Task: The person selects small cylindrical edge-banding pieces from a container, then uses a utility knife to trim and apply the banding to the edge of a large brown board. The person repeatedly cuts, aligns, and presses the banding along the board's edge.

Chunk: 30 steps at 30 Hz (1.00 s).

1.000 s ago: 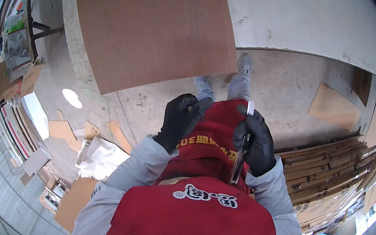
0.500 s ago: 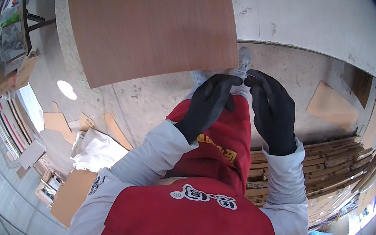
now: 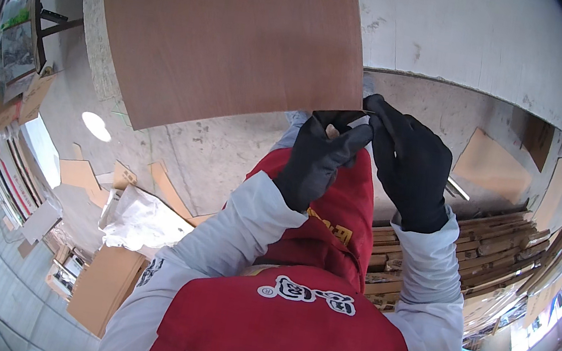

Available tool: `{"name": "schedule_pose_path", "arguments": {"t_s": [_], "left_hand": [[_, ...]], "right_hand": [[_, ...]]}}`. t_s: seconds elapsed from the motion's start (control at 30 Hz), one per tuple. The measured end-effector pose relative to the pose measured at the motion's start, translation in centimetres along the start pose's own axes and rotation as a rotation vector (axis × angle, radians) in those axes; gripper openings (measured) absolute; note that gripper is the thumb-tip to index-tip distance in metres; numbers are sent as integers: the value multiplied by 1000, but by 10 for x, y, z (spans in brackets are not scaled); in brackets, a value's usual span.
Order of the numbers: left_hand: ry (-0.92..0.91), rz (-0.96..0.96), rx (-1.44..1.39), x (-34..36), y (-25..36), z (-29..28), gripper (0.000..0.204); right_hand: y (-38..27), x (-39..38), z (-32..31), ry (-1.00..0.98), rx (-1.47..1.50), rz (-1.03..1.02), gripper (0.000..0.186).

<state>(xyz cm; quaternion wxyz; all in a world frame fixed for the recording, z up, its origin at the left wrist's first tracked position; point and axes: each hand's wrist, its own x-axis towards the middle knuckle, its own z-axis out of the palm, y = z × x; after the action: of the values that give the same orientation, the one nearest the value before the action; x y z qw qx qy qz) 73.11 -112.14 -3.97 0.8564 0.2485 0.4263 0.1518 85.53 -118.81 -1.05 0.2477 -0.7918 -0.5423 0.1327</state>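
A brown wood-grain panel (image 3: 236,33) lies ahead of me, its near right corner just at my fingertips. My left hand (image 3: 319,156), in a black glove, is closed below that corner, fingers curled and thumb toward the right hand. A pale spot shows among its fingers. My right hand (image 3: 412,162), also gloved in black, is closed in a pinch beside the same corner. A thin, light sliver shows between the two hands' fingertips. Whether it is a separate piece or the panel's edge, I cannot make out.
A large pale board (image 3: 473,37) spans the far right. Stacked cardboard strips (image 3: 442,252) lie at my right, with a loose cardboard sheet (image 3: 494,166) beyond. White plastic sheeting (image 3: 146,217) and a cardboard box (image 3: 103,287) are at my left.
Both hands have come together at the panel's near right corner, the left turning and curling its fingers. In the picture, the panel's corner has shifted slightly right.
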Motion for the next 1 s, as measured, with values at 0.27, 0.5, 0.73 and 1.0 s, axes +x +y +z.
{"name": "schedule_pose_path", "arguments": {"t_s": [0.27,0.5,0.73,1.0], "left_hand": [[0,13,-73,-1,-2,0,21],[-15,31,-9,-4,2,2,19],[-9,31,0,-3,0,0,19],[-19,56,9,-3,-1,0,18]], "right_hand": [[0,2,-1,16,-39,-14,25],[-1,0,-3,-3,-59,-7,25],[-2,0,-3,-4,-97,-20,26],[-2,1,-5,-16,-137,-43,28]]}}
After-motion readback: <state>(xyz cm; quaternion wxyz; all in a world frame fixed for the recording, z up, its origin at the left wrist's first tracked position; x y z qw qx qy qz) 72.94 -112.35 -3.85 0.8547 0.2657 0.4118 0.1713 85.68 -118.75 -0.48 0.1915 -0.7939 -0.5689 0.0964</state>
